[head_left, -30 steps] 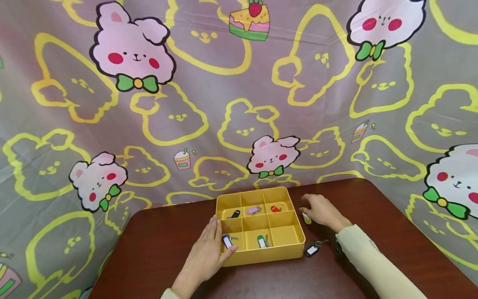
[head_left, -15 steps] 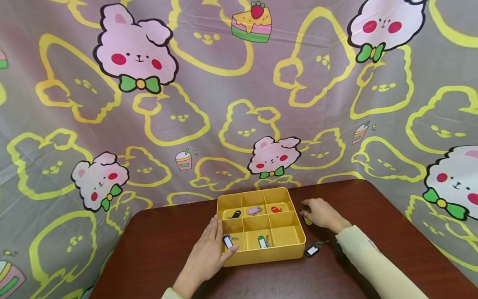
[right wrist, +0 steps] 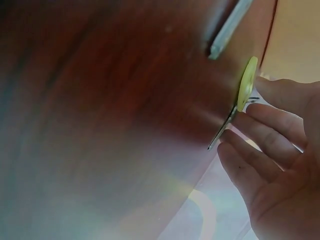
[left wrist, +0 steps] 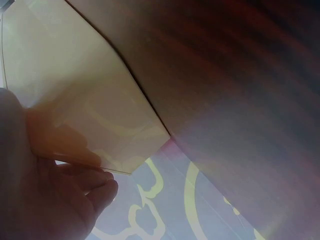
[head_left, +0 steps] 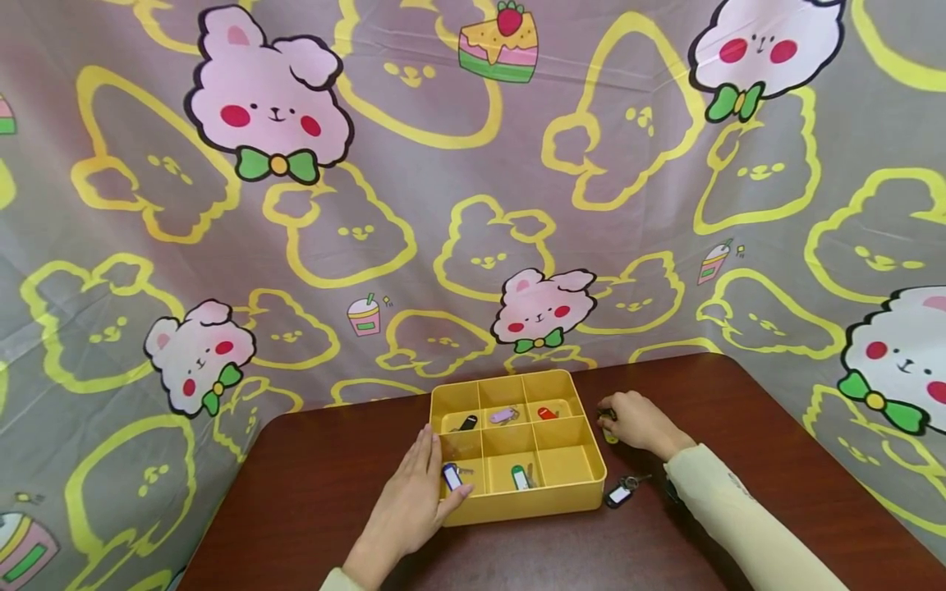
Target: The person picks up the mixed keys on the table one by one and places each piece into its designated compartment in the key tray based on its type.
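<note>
A yellow divided storage box (head_left: 525, 501) stands on the table. My left hand (head_left: 402, 492) holds its left front corner, fingers along the left side and thumb over the front rim. In the left wrist view, the fingers (left wrist: 102, 195) reach over the rim. Inside lie keys with tags: black (head_left: 468, 423), lilac (head_left: 505, 415) and red (head_left: 547, 414) at the back, blue (head_left: 452, 477) and green (head_left: 521, 478) in front. Right of the box, my right hand (head_left: 639, 423) pinches a key with a yellow tag (right wrist: 247, 85) low at the tabletop, thumb beside the tag, fingertips by the key.
On the table (head_left: 296, 492), a black-tagged key (head_left: 621, 492) lies near the box's right front corner, below the right forearm. The front right compartment (head_left: 567, 465) holds no key. A patterned curtain (head_left: 414, 246) hangs behind the table.
My right fingers have shifted slightly around the yellow-tagged key. The left hand and the box stay in place; the head view has shifted slightly.
</note>
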### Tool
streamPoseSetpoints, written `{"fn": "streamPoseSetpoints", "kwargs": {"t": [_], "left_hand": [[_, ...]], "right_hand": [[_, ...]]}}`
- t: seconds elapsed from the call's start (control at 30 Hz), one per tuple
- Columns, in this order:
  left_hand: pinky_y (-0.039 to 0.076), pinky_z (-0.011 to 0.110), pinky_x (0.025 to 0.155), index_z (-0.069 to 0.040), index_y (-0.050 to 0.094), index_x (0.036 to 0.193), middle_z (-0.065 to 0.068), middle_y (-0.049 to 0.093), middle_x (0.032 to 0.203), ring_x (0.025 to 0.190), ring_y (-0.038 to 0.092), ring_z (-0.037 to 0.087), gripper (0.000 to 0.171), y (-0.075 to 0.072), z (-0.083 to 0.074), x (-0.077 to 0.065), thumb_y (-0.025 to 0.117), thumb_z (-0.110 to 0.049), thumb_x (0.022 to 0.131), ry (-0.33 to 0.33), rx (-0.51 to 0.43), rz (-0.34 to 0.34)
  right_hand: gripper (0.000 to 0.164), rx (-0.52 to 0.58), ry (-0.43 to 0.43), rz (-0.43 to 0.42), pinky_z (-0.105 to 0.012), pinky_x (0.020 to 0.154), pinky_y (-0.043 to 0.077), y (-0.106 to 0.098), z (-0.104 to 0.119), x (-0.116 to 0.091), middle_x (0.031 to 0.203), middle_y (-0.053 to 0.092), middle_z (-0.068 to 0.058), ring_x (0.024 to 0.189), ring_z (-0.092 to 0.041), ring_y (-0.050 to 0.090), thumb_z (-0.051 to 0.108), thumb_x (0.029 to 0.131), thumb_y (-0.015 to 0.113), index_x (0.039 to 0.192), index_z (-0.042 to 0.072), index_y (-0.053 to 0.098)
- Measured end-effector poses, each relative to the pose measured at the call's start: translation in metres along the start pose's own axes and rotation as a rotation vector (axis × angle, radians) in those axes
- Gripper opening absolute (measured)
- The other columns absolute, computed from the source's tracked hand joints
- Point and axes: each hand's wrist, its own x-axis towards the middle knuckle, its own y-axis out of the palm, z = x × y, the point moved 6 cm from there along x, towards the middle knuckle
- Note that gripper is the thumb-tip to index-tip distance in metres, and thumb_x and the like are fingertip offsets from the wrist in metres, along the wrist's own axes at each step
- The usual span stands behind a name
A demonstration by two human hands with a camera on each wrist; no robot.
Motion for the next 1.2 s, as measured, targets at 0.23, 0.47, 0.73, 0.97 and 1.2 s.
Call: {"fn": "streamPoseSetpoints", "kwargs": {"t": [0.23, 0.47, 0.73, 0.97, 1.2], "left_hand": [[0.036, 0.049, 0.128, 0.011, 0.041, 0.155, 0.032, 0.03, 0.168, 0.159, 0.033, 0.04, 0.088, -0.0004, -0.0006, 0.0001, 0.048, -0.061, 0.106, 0.002, 0.01, -0.003], [0.037, 0.049, 0.127, 0.011, 0.041, 0.155, 0.032, 0.031, 0.167, 0.158, 0.034, 0.041, 0.087, -0.0009, -0.0008, 0.0004, 0.049, -0.061, 0.106, 0.0, 0.008, -0.009], [0.036, 0.049, 0.128, 0.011, 0.04, 0.156, 0.032, 0.029, 0.168, 0.159, 0.032, 0.04, 0.088, 0.0002, -0.0006, -0.0001, 0.047, -0.062, 0.106, -0.004, 0.005, -0.003], [0.036, 0.049, 0.128, 0.011, 0.04, 0.156, 0.031, 0.029, 0.168, 0.159, 0.032, 0.039, 0.088, 0.0006, -0.0001, -0.0001, 0.047, -0.061, 0.106, -0.001, 0.011, 0.001], [0.037, 0.05, 0.127, 0.011, 0.04, 0.156, 0.032, 0.031, 0.167, 0.158, 0.034, 0.04, 0.088, -0.0006, -0.0004, -0.0003, 0.049, -0.061, 0.106, 0.002, 0.008, -0.013]], "right_hand": [[0.021, -0.017, -0.009, -0.024, -0.03, 0.064, 0.05, -0.0014, 0.0003, 0.0016, 0.104, 0.08, -0.014, 0.069, -0.012, 0.058, 0.009, 0.094, 0.074, 0.11, -0.002, 0.08], [0.006, -0.054, -0.023, -0.056, -0.032, 0.061, 0.049, -0.0045, 0.0029, 0.0053, 0.082, 0.076, -0.002, 0.065, -0.012, 0.055, 0.007, 0.091, 0.076, 0.088, 0.007, 0.082], [0.012, -0.066, -0.01, -0.06, -0.031, 0.059, 0.044, -0.0054, 0.0035, 0.0059, 0.076, 0.072, 0.002, 0.063, -0.013, 0.051, 0.005, 0.091, 0.074, 0.083, 0.011, 0.081], [0.015, -0.059, -0.012, -0.058, -0.032, 0.059, 0.043, -0.0066, 0.0037, 0.0064, 0.075, 0.071, 0.001, 0.063, -0.014, 0.05, 0.003, 0.091, 0.073, 0.081, 0.012, 0.081], [0.014, -0.049, 0.002, -0.055, -0.03, 0.059, 0.045, -0.0046, 0.0, 0.0073, 0.079, 0.074, 0.0, 0.065, -0.014, 0.052, 0.003, 0.091, 0.072, 0.085, 0.01, 0.082]]}}
